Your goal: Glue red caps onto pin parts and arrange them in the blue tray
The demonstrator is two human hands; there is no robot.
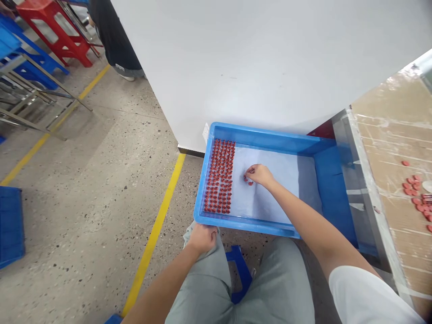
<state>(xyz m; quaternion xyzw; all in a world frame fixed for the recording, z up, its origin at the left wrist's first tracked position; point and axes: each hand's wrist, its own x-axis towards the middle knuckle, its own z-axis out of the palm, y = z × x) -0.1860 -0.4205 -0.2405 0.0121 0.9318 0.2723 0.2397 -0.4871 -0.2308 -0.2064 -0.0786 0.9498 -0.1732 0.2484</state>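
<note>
A blue tray with a pale liner lies across in front of me. Small red pieces stand in close rows along its left end. My right hand is inside the tray, right of the rows, its fingers pinched beside a few loose red pieces; whatever sits between the fingertips is too small to make out. My left hand is closed at the tray's near left corner, over my left knee, and its fingertips are hidden.
At the right, a cardboard-covered table bears round red parts. A white wall stands behind the tray. Red stool, metal frame and a person in dark clothes are at upper left; a blue crate is far left.
</note>
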